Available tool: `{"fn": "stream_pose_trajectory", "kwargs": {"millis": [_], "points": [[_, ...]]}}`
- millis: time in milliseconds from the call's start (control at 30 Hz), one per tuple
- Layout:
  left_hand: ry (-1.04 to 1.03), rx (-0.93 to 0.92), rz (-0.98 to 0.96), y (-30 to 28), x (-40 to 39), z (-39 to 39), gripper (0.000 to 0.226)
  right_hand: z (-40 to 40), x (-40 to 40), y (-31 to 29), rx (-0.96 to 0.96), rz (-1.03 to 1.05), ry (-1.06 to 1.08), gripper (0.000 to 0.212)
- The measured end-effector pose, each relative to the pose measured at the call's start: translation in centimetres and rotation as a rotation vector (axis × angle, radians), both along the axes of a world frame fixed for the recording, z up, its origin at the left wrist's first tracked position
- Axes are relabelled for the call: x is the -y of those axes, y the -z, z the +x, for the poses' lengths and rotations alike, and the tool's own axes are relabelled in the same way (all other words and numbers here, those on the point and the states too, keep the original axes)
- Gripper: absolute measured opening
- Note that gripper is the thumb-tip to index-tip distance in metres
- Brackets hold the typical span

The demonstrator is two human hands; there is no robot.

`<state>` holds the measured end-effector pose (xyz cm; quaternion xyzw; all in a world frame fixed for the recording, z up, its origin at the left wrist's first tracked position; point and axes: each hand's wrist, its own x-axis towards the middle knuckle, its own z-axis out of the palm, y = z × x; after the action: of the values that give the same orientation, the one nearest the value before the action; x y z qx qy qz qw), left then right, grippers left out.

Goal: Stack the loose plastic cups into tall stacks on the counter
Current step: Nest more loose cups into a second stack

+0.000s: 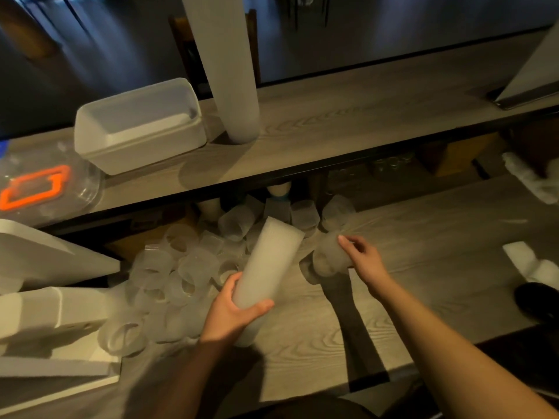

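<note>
On wood-grain counter (pixel 408 297), frosted cups (pixel 169 276), dim room

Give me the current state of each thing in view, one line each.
Left hand: grips the short stack.
Short stack: tilted, held above the counter.
Right hand: grips a single cup.
Single cup: on its side, held.
Loose cups: unstacked, heaped on the counter.
Tall stack: upright on the upper shelf.
White tub: lidded, on the shelf.

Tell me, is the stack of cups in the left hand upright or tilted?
Tilted. The left hand grips the stack of cups near its lower end, and its top leans away to the right.
</note>
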<state>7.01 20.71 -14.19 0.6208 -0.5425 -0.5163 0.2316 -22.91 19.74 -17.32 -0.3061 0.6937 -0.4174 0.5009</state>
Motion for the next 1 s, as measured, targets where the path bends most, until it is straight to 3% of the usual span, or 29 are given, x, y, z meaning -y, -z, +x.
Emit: {"fn": "stream_pose_trajectory", "kwargs": {"millis": [167, 400, 567, 1000], "points": [[0.125, 0.106, -0.038, 0.2, 0.6, 0.9, 0.095, -0.1, 0.7, -3.8, 0.124, -0.125, 0.095, 0.025], [0.23, 0.157, -0.073, 0.2, 0.7, 0.5, 0.086, 1.0, 1.7, -7.0, 0.12, -0.211, -0.002, 0.061], [0.234, 0.136, -0.061, 0.6, 0.2, 1.1, 0.092, 3.1, 1.8, -7.9, -0.008, -0.219, -0.13, 0.039], [0.207, 0.149, -0.085, 0.3, -0.1, 2.7, 0.088, 6.3, 2.5, -8.5, -0.072, -0.202, -0.208, 0.043]]}}
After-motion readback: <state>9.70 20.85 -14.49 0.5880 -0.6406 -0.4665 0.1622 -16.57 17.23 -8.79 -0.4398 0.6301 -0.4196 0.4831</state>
